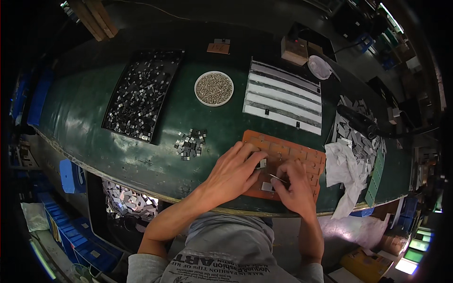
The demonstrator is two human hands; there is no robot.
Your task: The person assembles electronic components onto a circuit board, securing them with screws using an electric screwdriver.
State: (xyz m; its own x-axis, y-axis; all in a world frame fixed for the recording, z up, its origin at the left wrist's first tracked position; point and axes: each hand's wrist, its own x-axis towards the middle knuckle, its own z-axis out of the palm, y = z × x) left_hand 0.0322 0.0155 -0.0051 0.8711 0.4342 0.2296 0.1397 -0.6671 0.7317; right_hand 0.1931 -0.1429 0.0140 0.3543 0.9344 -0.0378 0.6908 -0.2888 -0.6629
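Note:
An orange board (313, 165) with rows of small recesses lies at the table's near edge under both hands. My left hand (234, 170) rests over its left part, fingers curled and closed at a small pale metal piece (262, 163); its grip is partly hidden by the fingers. My right hand (297, 186) is closed in a pinch on a thin metal piece (278, 178), held tilted above the board. Just below that, a light grey square plate (267, 187) lies on the board. A loose cluster of small black parts with metal pins (189, 144) sits left of my left hand.
Beyond stand a black tray of many black parts (141, 92), a white bowl of small metal pieces (214, 88) and a white-striped panel (283, 96). At right lie grey metal plates (354, 132), a white cloth (340, 165) and a green strip (376, 177). A black tool (358, 121) rests across the plates.

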